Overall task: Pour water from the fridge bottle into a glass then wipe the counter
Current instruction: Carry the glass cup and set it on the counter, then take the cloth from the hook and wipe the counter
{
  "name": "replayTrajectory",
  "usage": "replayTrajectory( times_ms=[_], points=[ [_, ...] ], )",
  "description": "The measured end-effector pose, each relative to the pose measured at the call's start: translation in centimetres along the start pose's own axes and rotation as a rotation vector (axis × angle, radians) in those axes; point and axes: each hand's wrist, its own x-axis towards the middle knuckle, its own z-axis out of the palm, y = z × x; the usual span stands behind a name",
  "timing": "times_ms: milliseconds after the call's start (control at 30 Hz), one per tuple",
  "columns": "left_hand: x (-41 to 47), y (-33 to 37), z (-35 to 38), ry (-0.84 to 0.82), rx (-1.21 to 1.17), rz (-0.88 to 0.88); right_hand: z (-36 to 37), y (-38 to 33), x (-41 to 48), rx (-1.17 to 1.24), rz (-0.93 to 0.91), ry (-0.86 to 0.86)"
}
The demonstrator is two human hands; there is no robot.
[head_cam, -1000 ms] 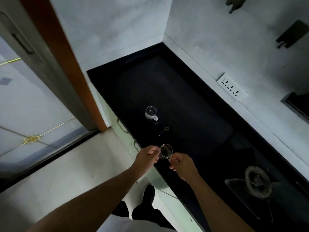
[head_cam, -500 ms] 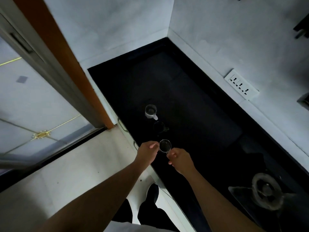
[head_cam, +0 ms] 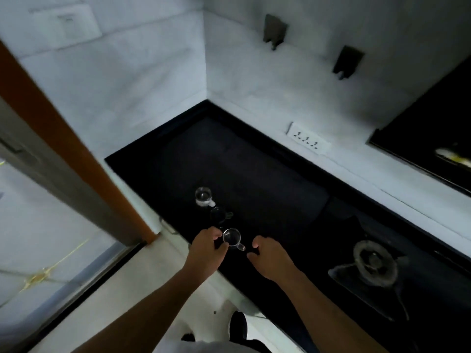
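Observation:
Three small clear glass cups with handles stand in a row near the front edge of the black counter [head_cam: 254,174]. The nearest glass [head_cam: 231,238] has its handle pointing right. My left hand [head_cam: 207,247] touches its left side with thumb and fingers around it. Just right of the handle, my right hand [head_cam: 270,257] hovers apart from it, fingers loosely curled and holding nothing. The middle glass [head_cam: 219,215] looks dark, and the far glass [head_cam: 203,196] looks bright. No bottle or cloth is in view.
A gas burner [head_cam: 374,262] sits on the counter at the right. A wall socket [head_cam: 307,141] is on the back wall, two dark hooks [head_cam: 274,30] above it. An orange door frame [head_cam: 63,138] stands left. My feet [head_cam: 238,324] are on the pale floor.
My right hand has let go of the nearest glass's handle and drawn back to the right. My left hand stays at the glass. The camera has tilted up, showing more wall.

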Motion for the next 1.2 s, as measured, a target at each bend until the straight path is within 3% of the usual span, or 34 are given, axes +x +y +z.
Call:
replayTrajectory(
  times_ms=[233,367,467,600,800,1200],
  points=[
    [-3.9,3.9,-2.7,-0.116,0.516,0.509,-2.0,-1.6,-10.3,-0.149,0.153,0.246],
    [-6.8,7.1,-0.6,-0.213,0.618,0.716,-0.8,-0.2,-17.6,-0.114,0.339,0.338],
    [-10.7,9.9,2.7,-0.329,0.538,0.863,0.1,2.6,-24.1,-0.045,0.509,0.421],
    [-17.0,13.4,7.5,-0.491,0.424,1.009,1.1,6.8,-33.1,0.068,0.725,0.572],
    [-28.7,18.7,16.7,-0.660,0.450,1.193,3.9,13.7,-48.2,0.141,0.971,0.754],
    [-57.4,24.8,35.7,-0.863,0.608,1.343,9.8,27.0,-75.6,0.236,1.169,0.817]
  ],
)
